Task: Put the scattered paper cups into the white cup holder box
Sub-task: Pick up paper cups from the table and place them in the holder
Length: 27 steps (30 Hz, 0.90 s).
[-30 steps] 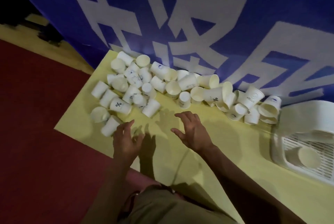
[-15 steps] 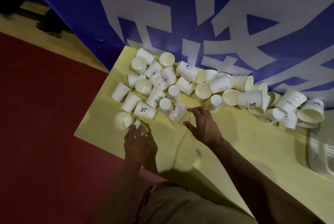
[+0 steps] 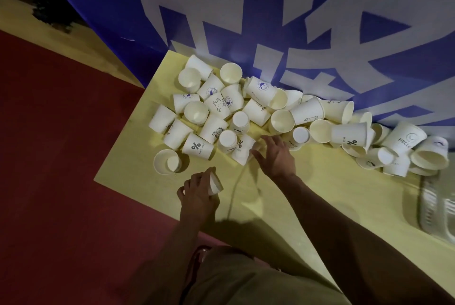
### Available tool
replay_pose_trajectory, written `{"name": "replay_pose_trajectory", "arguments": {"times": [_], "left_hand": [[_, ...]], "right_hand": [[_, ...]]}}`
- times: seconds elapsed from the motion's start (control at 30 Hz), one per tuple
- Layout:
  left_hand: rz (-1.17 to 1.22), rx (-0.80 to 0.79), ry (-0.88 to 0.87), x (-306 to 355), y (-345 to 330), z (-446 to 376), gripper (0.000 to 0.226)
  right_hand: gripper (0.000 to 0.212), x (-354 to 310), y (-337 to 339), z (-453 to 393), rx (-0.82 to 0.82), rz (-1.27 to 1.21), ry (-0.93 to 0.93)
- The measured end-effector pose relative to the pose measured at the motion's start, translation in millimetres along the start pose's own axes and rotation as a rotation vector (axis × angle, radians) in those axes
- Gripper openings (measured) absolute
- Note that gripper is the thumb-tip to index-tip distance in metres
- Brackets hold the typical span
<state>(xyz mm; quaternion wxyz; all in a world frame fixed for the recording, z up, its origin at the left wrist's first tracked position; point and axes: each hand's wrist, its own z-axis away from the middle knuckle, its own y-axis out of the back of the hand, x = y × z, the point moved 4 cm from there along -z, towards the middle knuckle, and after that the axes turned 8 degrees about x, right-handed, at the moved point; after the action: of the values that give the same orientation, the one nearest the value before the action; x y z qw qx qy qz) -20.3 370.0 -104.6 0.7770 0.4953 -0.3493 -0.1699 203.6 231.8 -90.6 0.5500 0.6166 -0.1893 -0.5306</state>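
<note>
Several white paper cups [image 3: 258, 117] lie scattered in a long heap on the yellow table [image 3: 320, 194], against the blue banner. My left hand [image 3: 197, 194] grips one paper cup [image 3: 214, 184] near the table's front left edge. My right hand [image 3: 275, 157] reaches with spread fingers to a lying cup with a percent sign [image 3: 242, 149] and touches its side. The white cup holder box [image 3: 435, 208] shows only as a blurred edge at the far right.
A blue banner [image 3: 246, 21] with large white characters rises behind the cups. Red carpet [image 3: 61, 181] covers the floor left of the table. An upright open cup [image 3: 167, 162] stands near the table's left corner. A thin cable [image 3: 234, 189] lies between my hands.
My left hand closed round a cup at the left edge and lifted it toward me. My right hand moved forward to the heap. The view swung left, pushing the box to the edge.
</note>
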Motion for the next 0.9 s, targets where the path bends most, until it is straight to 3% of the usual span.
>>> {"name": "replay_pose_trajectory", "arguments": {"times": [0.37, 0.6, 0.73, 0.9], "left_hand": [[0.356, 0.085, -0.105, 37, 13, 16, 0.086], [0.343, 0.121, -0.155, 62, 31, 30, 0.087], [0.370, 0.108, -0.201, 87, 32, 41, 0.084], [0.364, 0.042, -0.250, 151, 12, 59, 0.084]], "right_hand": [[0.037, 12, -15, -2, -0.007, -0.152, 0.096], [0.030, 15, 6, 25, 0.131, -0.287, 0.191], [0.025, 35, 40, 59, 0.271, -0.340, 0.454], [0.034, 91, 111, 117, 0.318, -0.400, 0.266]]}}
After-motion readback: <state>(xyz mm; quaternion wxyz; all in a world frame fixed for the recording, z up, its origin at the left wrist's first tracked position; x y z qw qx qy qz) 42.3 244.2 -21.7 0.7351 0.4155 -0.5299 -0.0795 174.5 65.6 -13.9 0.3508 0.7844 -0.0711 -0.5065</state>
